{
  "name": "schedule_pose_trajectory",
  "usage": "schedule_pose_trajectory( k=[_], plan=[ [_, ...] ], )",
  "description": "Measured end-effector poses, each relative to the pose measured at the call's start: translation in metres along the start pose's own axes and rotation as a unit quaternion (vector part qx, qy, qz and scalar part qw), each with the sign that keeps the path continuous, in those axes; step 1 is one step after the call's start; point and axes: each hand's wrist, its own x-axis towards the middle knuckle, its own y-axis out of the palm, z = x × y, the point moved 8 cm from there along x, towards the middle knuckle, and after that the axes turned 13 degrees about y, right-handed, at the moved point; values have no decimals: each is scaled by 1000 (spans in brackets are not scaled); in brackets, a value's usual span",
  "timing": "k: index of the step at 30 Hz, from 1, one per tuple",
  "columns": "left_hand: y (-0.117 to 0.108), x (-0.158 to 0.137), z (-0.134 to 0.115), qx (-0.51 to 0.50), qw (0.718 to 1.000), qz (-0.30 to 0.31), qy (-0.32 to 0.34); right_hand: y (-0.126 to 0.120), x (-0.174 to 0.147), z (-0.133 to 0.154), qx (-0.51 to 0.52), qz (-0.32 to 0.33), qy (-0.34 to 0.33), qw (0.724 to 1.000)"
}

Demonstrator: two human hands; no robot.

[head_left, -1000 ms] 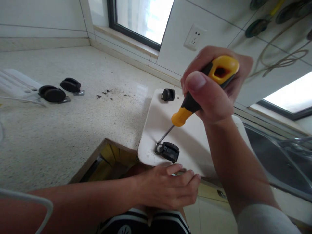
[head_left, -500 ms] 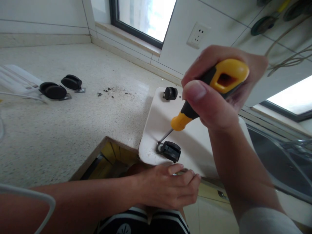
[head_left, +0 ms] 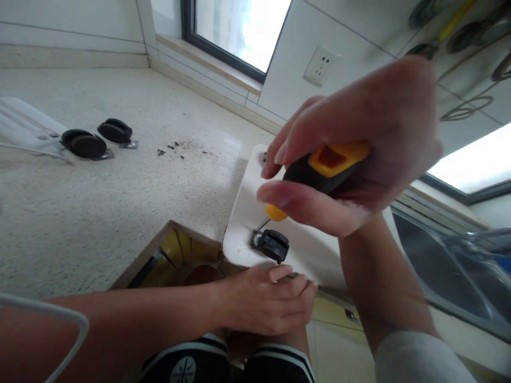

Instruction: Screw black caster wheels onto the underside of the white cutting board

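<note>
A screwdriver with a yellow and black handle [head_left: 333, 162] sits in my right hand [head_left: 375, 127]. Thumb and forefinger are spread around the handle while the palm backs its end. Its thin shaft slants down to the metal plate of a black caster wheel [head_left: 274, 244] on a white board [head_left: 239, 213]; my hand hides the board's far part. My left hand [head_left: 271, 303] lies along the near edge of the board, beside this caster, with bent fingers at the edge. Its grip there is partly hidden.
Two loose black casters, one of them nearer [head_left: 84, 143], lie on the speckled counter [head_left: 139, 197] at left. Several small screws [head_left: 161, 152] and dark crumbs lie right of them. An opening [head_left: 175, 255] cuts into the counter's front; a sink [head_left: 443, 266] is at right.
My right hand has shifted left and its fingers have loosened and spread around the screwdriver handle. It now covers most of the far caster. The left hand keeps its place at the board.
</note>
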Motion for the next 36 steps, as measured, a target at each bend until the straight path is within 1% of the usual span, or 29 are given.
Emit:
schedule_pose_trajectory(
  k=[2,4,6,8,10,11,12,14,15,16,17,18,20,21,22,26,29,31,33,36],
  plan=[
    [0,1,0,2,1000,-2,3,-6,-1,2,35,7,-35,999],
    [-1,1,1,3,1000,-6,2,-8,-1,2,63,36,-60,996],
    [-1,2,2,3,1000,-5,-1,-4,-1,3,54,82,-73,992],
    [-1,2,2,0,1000,-3,-1,-8,-2,8,20,70,-92,993],
    [-2,2,1,-4,1000,-5,0,-14,-3,12,-19,35,-79,996],
    [-3,2,1,-4,1000,-6,1,-16,-4,17,-25,30,-77,996],
    [-3,2,1,-4,1000,-7,1,-18,-6,22,-24,35,-79,996],
    [-3,1,1,-2,1000,-10,0,-16,-6,29,-36,70,-51,996],
    [-3,1,1,-1,1000,-12,0,-16,-5,31,-58,69,-33,995],
    [-3,1,1,-2,1000,-13,-1,-18,-3,29,-94,55,-2,994],
    [-2,1,1,-3,1000,-15,-2,-22,-2,32,-120,24,-6,993],
    [-2,1,1,-5,1000,-15,0,-23,-1,36,-135,6,-27,990],
    [-2,1,0,-4,1000,-24,4,-22,-5,45,-127,-7,-100,987],
    [-2,1,0,-2,1000,-29,4,-21,-7,45,-116,-4,-119,986],
    [-3,1,0,-1,999,-32,6,-21,-8,44,-106,-2,-121,987],
    [-1,1,1,-8,1000,-14,3,-23,-5,29,-75,-6,-54,996],
    [-2,1,1,-6,1000,-13,1,-29,0,18,-34,-40,21,998],
    [-2,1,1,-3,1000,-16,4,-31,0,12,-7,-74,68,995],
    [-1,1,0,-3,1000,-14,6,-28,-1,10,8,-86,86,993],
    [-1,1,1,-5,1000,-10,1,-21,-2,10,5,-77,85,993]
  ],
)
